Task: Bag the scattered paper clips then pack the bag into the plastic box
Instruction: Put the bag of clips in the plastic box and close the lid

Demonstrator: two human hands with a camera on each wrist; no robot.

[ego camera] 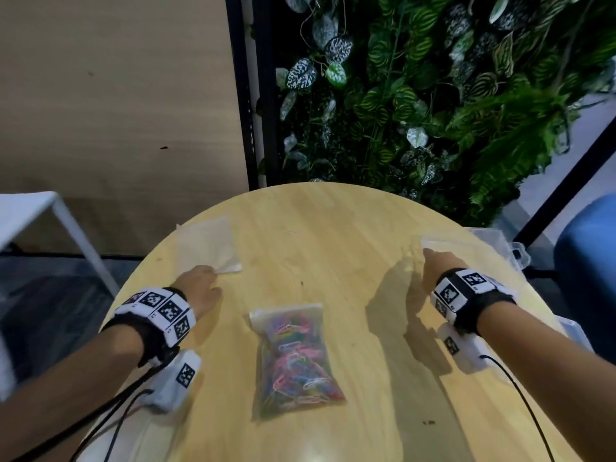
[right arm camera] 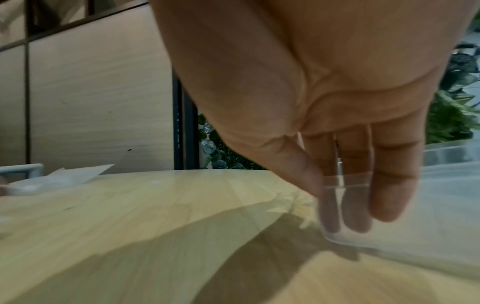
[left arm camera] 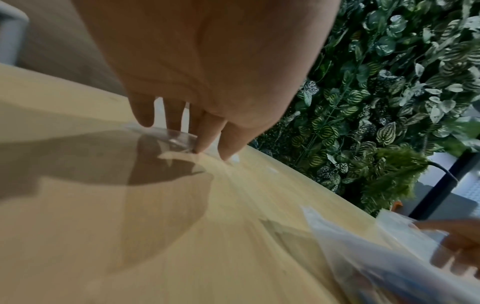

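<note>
Both hands palm-down: left hand (ego camera: 199, 285) fingers on empty bags (ego camera: 209, 245); right hand (ego camera: 437, 264) fingers straight inside plastic box (ego camera: 506, 248).

My head camera looks steeply down from above onto the round wooden surface (ego camera: 316, 248), with both my hands in view and a plant wall (ego camera: 433, 95) beyond. The left wrist camera sits low and close under my left hand (left arm camera: 207, 67), facing along the fingers toward that plant wall. The right wrist camera, equally low and close, faces past my right hand (right arm camera: 311, 86) across the same surface.
</note>
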